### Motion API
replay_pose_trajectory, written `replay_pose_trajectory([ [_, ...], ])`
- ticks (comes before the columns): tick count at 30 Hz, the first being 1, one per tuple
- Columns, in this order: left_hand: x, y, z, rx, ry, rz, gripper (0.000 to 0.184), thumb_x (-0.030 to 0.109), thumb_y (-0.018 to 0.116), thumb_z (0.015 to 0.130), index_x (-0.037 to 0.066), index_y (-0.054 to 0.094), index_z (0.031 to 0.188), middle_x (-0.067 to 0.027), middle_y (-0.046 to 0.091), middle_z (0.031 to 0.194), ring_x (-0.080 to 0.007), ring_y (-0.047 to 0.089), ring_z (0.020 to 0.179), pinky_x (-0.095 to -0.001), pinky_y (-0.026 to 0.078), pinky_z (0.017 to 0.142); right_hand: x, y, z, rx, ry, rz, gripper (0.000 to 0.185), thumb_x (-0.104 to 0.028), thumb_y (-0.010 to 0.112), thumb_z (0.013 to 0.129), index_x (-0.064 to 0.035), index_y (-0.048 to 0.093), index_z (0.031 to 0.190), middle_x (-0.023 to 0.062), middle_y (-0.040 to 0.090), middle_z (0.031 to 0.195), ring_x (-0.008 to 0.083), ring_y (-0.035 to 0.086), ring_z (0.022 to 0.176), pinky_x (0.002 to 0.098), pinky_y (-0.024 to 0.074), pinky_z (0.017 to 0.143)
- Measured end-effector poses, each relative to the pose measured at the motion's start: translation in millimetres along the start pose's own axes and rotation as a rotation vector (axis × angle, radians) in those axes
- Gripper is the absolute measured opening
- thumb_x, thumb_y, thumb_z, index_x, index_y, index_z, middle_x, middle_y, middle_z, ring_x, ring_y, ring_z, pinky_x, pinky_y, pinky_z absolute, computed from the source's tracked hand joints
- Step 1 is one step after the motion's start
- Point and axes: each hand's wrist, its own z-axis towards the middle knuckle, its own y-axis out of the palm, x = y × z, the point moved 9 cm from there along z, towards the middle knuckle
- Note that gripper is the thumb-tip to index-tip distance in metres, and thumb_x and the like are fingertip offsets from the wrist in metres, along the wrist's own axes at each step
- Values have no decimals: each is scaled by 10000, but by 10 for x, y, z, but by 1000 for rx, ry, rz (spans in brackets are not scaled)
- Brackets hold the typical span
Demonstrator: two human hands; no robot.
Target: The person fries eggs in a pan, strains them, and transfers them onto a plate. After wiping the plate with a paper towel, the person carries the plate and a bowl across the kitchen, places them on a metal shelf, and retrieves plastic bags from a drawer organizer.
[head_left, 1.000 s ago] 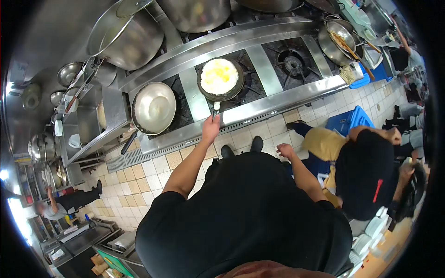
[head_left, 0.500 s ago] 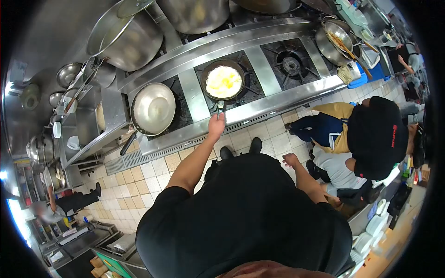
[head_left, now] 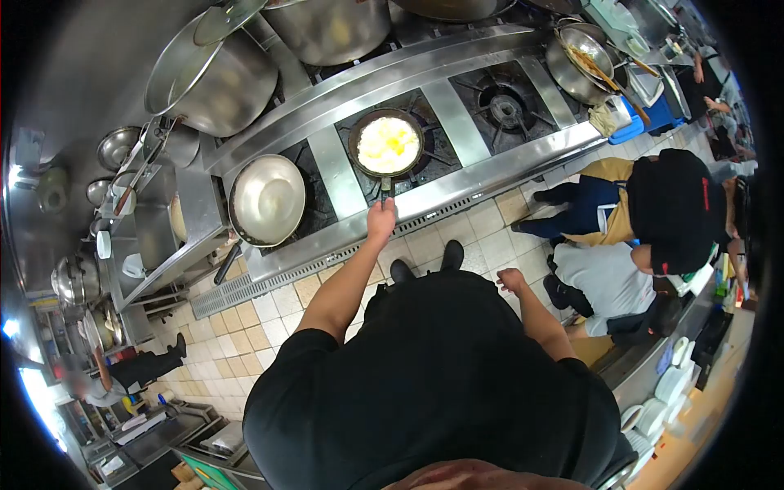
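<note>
One pan (head_left: 385,113) of egg (head_left: 388,144) sat on the stove (head_left: 490,178), its handle (head_left: 386,189) running toward you over the stove's front edge into your closed left hand (head_left: 380,222), the nearer one, as your right hand (head_left: 511,280) hung short of the stove, its grip unclear.

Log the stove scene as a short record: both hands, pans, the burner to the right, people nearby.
left hand: grips the handle of the dark pan
right hand: loosely curled, nothing seen in it
dark pan: over a burner, holding yellow-and-white food
silver pan: left of the dark pan, no food seen
right burner: no pan on it
people: black top and light top, both at right
</note>
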Motion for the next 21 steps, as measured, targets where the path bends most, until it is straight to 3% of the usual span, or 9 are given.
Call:
replay_pose_trajectory([
  [7,-202,-128,127,68,87,44,468,395,520,911,-64,600,956,-286,635,945,-420,600,942,-449,451,804,160,-2,19,-32,-28,-145,297,-242,466,887,-8,622,984,94,699,845,163,623,532,301,452,405],
  [12,-23,-286,-100,56,67,59,444,388,529,915,-51,591,893,-197,642,775,-326,619,709,-416,468,626,462,76,484,-48,-251,-342,299,-244,457,890,-13,624,979,95,699,845,160,629,542,298,463,411],
  [16,69,-281,-214,0,31,-85,393,363,535,924,-14,569,816,-95,584,640,-198,538,518,-360,425,485,316,33,405,-71,-184,-324,305,-252,454,898,-13,624,983,93,700,857,163,638,559,295,470,424],
  [21,-28,-250,-203,-46,-62,-204,343,344,551,927,35,553,778,-33,541,602,-136,487,496,-305,386,457,32,-78,167,-62,-42,-137,304,-263,485,895,-11,627,988,92,697,869,165,631,556,296,462,432],
])
